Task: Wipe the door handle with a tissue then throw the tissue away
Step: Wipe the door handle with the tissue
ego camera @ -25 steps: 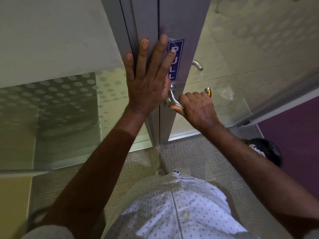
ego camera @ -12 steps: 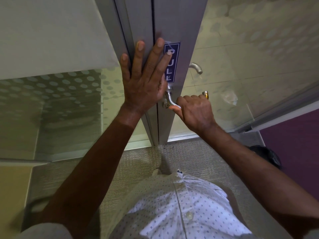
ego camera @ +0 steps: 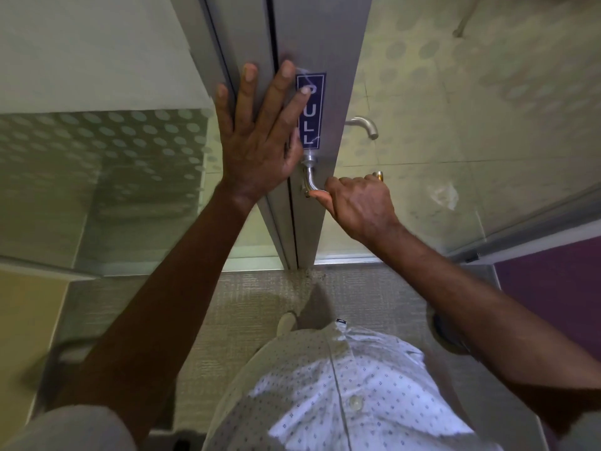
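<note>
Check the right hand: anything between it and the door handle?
Nothing visible. The right hand is closed directly round the door handle. No tissue shows; the fist may hide one. The left hand lies flat on the door frame, clear of the handle.

My right hand (ego camera: 357, 206) is wrapped round the silver lever door handle (ego camera: 308, 179) under the blue PULL sign; no tissue shows.

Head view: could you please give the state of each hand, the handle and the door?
Left hand: open, flat against metal door frame.
Right hand: closed round the silver lever door handle; tissue not visible.
Blue PULL sticker: partly covered by fingers.
Glass door: closed.
</note>
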